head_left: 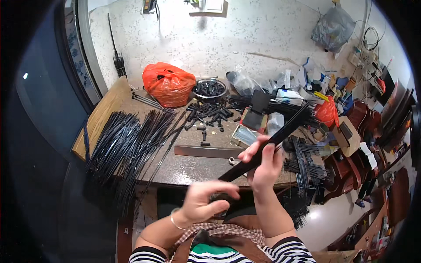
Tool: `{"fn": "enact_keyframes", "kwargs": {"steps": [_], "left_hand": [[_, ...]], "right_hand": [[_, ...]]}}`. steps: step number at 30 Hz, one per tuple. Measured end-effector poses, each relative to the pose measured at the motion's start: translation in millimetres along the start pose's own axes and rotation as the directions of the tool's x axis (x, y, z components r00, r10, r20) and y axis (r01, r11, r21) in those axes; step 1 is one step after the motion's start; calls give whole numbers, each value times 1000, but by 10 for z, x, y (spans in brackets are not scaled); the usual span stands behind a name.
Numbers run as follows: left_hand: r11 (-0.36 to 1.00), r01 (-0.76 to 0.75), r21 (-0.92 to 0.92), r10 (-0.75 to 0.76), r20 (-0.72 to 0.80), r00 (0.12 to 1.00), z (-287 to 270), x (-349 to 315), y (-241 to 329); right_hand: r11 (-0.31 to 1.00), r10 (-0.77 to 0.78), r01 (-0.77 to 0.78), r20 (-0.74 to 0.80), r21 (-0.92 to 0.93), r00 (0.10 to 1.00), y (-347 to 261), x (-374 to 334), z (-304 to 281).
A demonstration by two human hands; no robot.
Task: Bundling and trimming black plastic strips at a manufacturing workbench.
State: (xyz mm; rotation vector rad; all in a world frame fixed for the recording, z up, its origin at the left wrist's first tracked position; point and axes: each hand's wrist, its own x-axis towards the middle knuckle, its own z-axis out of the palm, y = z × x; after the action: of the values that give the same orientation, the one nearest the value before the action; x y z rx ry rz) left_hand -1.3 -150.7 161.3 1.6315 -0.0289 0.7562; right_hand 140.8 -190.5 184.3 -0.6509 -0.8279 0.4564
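Observation:
A long black bundle of thin rods, like a folded umbrella frame (287,129), slants over the table's front edge. My right hand (265,164) grips its middle, thumb on one side and fingers on the other. Near the lower end, my left hand (206,199) curls its thumb and fingers around a dark shape; whether this belongs to the bundle is hidden. Beneath the bundle lies a flat metal bar (204,151), with a small metal tool (234,161) at its right end.
Piles of thin black rods (131,140) cover the table's left; more rods (302,162) lie right. Behind are small black parts (210,114), a metal bowl (210,82), a red plastic bag (169,87) and an open box (246,135). A wooden board (103,118) edges the left side.

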Motion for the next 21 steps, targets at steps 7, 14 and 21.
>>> {"fn": "enact_keyframes", "kwargs": {"steps": [7, 14, 21], "left_hand": [[934, -55, 353, 102, -117, 988, -465, 817, -308], [979, 105, -175, 9, 554, 832, -775, 993, -638], [526, 360, 771, -125, -349, 929, -1488, 2145, -2271]], "right_hand": [[900, 419, -362, 247, -245, 874, 862, -495, -449], [777, 629, -620, 88, -112, 772, 1232, -261, -829], [739, 674, -658, -174, 145, 718, 1376, 18, -878]]}}
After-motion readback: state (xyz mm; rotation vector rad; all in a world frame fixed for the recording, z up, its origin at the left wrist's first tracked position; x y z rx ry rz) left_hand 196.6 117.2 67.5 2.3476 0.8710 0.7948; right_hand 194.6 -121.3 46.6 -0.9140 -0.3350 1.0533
